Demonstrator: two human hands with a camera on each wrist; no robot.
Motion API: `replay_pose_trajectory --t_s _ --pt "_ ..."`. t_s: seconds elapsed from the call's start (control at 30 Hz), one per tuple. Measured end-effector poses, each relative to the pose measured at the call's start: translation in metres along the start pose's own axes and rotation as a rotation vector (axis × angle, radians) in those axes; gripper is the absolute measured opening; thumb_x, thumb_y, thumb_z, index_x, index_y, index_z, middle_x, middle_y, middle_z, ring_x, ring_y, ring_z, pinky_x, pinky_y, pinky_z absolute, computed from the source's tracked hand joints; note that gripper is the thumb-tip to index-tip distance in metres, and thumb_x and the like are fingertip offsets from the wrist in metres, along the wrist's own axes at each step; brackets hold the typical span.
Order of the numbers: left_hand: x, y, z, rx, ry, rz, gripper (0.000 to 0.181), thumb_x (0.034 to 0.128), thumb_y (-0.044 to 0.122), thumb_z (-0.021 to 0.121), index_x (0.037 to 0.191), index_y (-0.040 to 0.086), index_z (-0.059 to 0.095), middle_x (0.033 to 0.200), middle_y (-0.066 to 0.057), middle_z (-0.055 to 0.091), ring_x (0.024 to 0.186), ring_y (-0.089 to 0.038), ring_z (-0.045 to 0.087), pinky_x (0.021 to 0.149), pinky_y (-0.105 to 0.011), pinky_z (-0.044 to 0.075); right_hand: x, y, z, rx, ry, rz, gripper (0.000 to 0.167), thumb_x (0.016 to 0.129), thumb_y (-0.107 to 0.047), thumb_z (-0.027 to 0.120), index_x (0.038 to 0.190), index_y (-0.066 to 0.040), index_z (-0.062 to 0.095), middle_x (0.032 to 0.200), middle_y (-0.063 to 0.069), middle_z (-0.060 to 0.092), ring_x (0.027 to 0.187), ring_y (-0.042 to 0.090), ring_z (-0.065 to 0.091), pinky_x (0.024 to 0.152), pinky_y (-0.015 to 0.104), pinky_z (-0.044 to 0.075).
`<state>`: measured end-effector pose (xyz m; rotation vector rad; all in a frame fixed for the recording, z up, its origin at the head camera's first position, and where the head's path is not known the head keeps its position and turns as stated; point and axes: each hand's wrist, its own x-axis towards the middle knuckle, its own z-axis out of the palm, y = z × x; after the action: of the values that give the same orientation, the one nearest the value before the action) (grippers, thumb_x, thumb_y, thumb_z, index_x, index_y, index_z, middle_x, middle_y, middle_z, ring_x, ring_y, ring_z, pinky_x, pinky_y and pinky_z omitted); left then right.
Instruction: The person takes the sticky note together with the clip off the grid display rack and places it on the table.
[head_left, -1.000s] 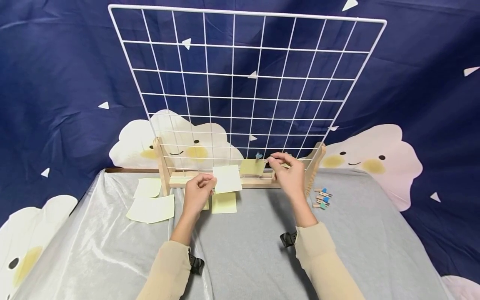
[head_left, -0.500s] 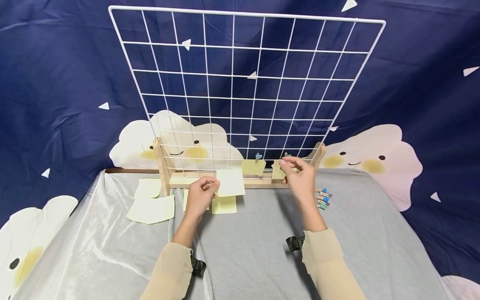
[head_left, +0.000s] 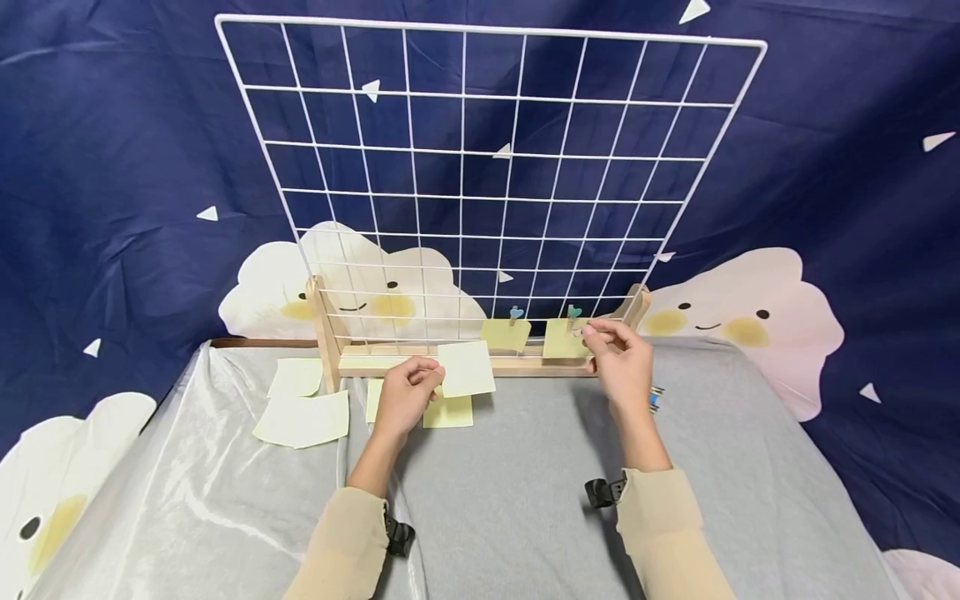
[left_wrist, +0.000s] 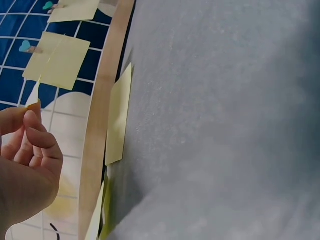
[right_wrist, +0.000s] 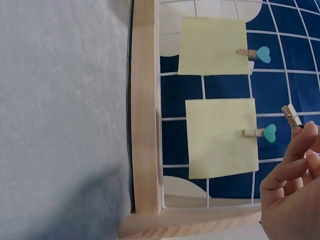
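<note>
My left hand (head_left: 405, 396) pinches a pale yellow sticky note (head_left: 467, 368) by its left edge, in front of the grid's wooden base. In the left wrist view that note shows nearly edge-on at the fingertips. My right hand (head_left: 624, 367) is near the grid's lower right and pinches a small wooden clothespin (right_wrist: 290, 115), plain in the right wrist view. Two sticky notes hang low on the white wire grid (head_left: 461, 197). A blue heart clothespin (head_left: 516, 313) holds the left note (head_left: 505, 335); a green heart clothespin (head_left: 573, 312) holds the right note (head_left: 561, 340).
Sticky notes (head_left: 303, 419) lie on the grey cloth at the left, others (head_left: 450, 412) under the left hand. Several clothespins (head_left: 655, 400) lie at the right, partly behind the right hand. Wooden feet (head_left: 324, 333) support the grid; a blue curtain hangs behind.
My right hand has moved right, from beside the left clipped note to the right one, uncovering that note and its green clothespin. My left hand has shifted slightly right and down with its note.
</note>
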<state>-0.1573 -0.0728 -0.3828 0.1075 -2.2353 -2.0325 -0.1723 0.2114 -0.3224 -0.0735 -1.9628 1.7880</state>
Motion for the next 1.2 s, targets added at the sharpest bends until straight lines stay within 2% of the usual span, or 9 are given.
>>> replay_pose_trajectory --t_s 0.27,0.57,0.7,0.97,1.2 --pt "0.000 -0.002 0.005 -0.015 -0.018 -0.005 0.011 0.0941 0.006 0.069 0.101 -0.002 0.071 0.076 -0.004 0.069 0.059 -0.013 0.057 0.050 -0.018 0.040 0.001 0.001 -0.015 0.005 0.040 0.034 0.022 0.094 -0.005 0.071 0.110 0.010 0.069 0.070 -0.006 0.063 0.041 0.005 0.049 0.040 0.017 0.043" --pt "0.001 -0.003 0.012 -0.048 -0.067 -0.008 0.011 0.0938 0.004 0.069 0.100 -0.004 0.070 0.078 -0.007 0.070 0.060 -0.019 0.058 0.049 -0.019 0.040 0.003 0.003 -0.034 -0.022 0.101 0.062 0.020 0.094 -0.006 0.072 0.107 0.010 0.068 0.068 -0.008 0.064 0.041 0.006 0.049 0.040 0.016 0.044" --pt "0.000 -0.002 0.015 -0.039 -0.087 -0.012 0.010 0.0941 0.005 0.069 0.100 -0.004 0.070 0.079 -0.008 0.071 0.061 -0.018 0.058 0.050 -0.020 0.041 0.004 0.004 -0.039 0.000 0.118 0.069 0.017 0.093 -0.004 0.072 0.105 0.009 0.069 0.068 -0.005 0.065 0.040 0.006 0.049 0.040 0.016 0.044" --pt "0.001 -0.002 0.019 -0.022 -0.113 -0.010 0.012 0.0940 0.007 0.070 0.101 -0.003 0.070 0.084 -0.011 0.073 0.062 -0.019 0.059 0.052 -0.021 0.041 0.005 0.007 -0.047 0.006 0.125 0.111 0.021 0.094 -0.005 0.071 0.108 0.010 0.067 0.070 -0.006 0.064 0.041 0.005 0.049 0.041 0.016 0.044" --pt "0.001 -0.006 0.021 -0.015 -0.134 -0.020 0.011 0.0938 0.007 0.070 0.100 -0.002 0.070 0.082 -0.007 0.073 0.064 -0.024 0.061 0.053 -0.021 0.043 0.007 0.013 -0.051 0.000 0.127 0.141 0.021 0.094 -0.005 0.071 0.108 0.010 0.067 0.073 -0.003 0.070 0.043 0.006 0.051 0.042 0.016 0.044"
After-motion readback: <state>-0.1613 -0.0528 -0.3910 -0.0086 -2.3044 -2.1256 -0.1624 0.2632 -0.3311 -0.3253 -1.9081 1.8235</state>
